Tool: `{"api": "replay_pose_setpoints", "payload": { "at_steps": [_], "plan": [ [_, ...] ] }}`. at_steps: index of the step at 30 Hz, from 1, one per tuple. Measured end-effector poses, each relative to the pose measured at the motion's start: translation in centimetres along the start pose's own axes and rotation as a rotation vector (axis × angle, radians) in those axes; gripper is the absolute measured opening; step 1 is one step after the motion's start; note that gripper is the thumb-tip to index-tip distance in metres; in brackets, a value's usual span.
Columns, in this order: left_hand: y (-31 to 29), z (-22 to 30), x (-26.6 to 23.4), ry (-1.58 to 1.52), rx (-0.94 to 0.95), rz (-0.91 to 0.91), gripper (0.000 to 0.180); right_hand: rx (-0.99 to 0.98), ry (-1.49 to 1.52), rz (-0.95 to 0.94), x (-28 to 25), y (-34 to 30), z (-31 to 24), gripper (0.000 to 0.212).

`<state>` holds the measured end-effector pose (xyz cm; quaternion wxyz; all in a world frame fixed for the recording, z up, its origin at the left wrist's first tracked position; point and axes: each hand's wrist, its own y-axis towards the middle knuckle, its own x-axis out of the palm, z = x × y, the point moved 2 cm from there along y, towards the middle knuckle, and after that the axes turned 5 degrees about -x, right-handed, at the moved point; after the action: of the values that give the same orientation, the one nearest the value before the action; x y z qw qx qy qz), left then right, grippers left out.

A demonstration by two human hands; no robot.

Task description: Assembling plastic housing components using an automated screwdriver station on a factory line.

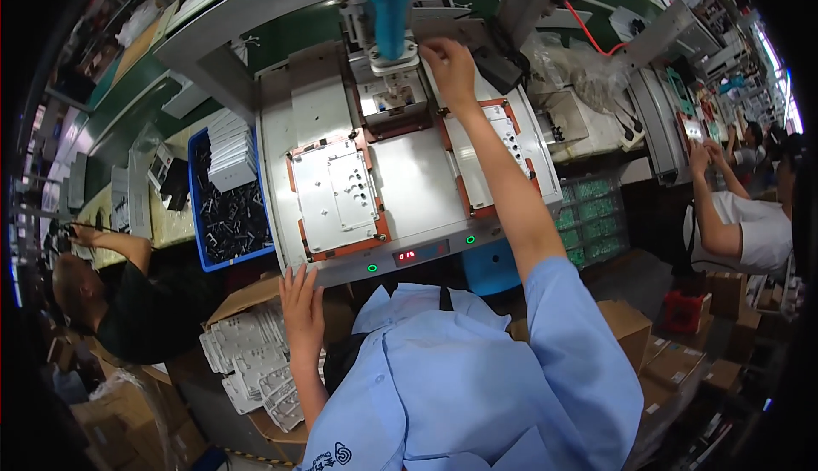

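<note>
My right hand (452, 71) reaches to the far side of a grey bench machine (405, 164). Its fingers are bent together beside the metal press head (396, 62) under a blue cylinder (389, 11); what they hold, if anything, I cannot make out. At the machine's front left edge, my left hand (302, 309) has its fingers stretched out and apart, holding nothing. A white flat panel (328, 203) with small holes and black dots lies in the left orange-edged fixture (381, 237). Another white panel (477, 169) lies in the right fixture, partly hidden under my right forearm.
The machine's front has a red-lit display (411, 256) between two green-ringed buttons. Left stands a blue bin (204, 237) of black parts and stacked white pieces. A carton (243, 301) holds white plates. A co-worker (128, 301) is left, another (733, 224) right.
</note>
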<state>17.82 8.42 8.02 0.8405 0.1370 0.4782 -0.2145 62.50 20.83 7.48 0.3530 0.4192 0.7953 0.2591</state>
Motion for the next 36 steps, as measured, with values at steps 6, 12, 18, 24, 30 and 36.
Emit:
{"api": "replay_pose_setpoints", "payload": {
  "at_steps": [6,12,18,24,30,36],
  "plan": [
    [0.2,1.7,0.3,0.044,-0.004,-0.012,0.035,0.113,0.034,-0.204,5.8,5.8,3.4,0.019],
    [-0.4,2.8,0.3,0.077,-0.040,-0.032,0.035,0.079,-0.356,-0.274,6.8,4.7,1.8,0.017],
    [0.9,4.8,0.6,0.177,-0.007,-0.082,0.034,0.026,-0.285,-0.332,5.7,5.1,2.2,0.018],
    [3.0,9.6,1.9,0.174,0.077,-0.064,0.025,0.025,0.072,-0.273,-0.1,4.5,4.2,0.020],
    [4.8,15.8,5.9,0.042,0.057,-0.304,0.019,0.117,0.250,-0.279,-13.5,-2.1,4.8,0.016],
    [6.4,19.7,11.4,0.028,0.253,-0.518,0.027,0.096,0.263,-0.256,-15.6,-7.9,7.2,0.007]
  ]
}}
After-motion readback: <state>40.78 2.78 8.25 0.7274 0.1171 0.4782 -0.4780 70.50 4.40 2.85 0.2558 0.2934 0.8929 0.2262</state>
